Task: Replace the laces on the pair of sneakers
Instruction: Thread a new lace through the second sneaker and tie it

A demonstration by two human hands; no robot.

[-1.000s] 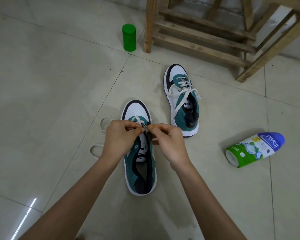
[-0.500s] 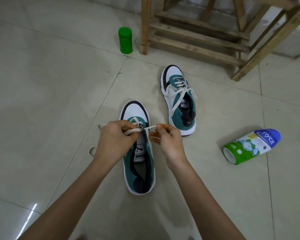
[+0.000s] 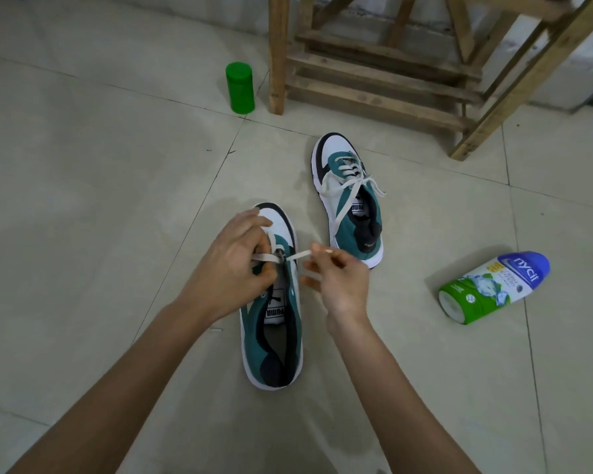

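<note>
Two teal, white and black sneakers lie on the tiled floor. The near sneaker (image 3: 274,336) points away from me, its tongue showing. My left hand (image 3: 233,265) covers its eyelet area and grips the white lace (image 3: 298,255) on the left side. My right hand (image 3: 339,278) pinches the lace's free end, which sticks out to the right of an eyelet. The far sneaker (image 3: 353,206) lies further back on the right, laced with a loose white lace.
A green cylindrical container (image 3: 240,87) stands at the back by a wooden frame's leg (image 3: 277,53). A green, white and blue powder bottle (image 3: 493,287) lies on its side on the right. Open floor lies to the left.
My right hand has drawn the lace end out to the right, away from the eyelet. My left hand has shifted forward over the near sneaker's toe end.
</note>
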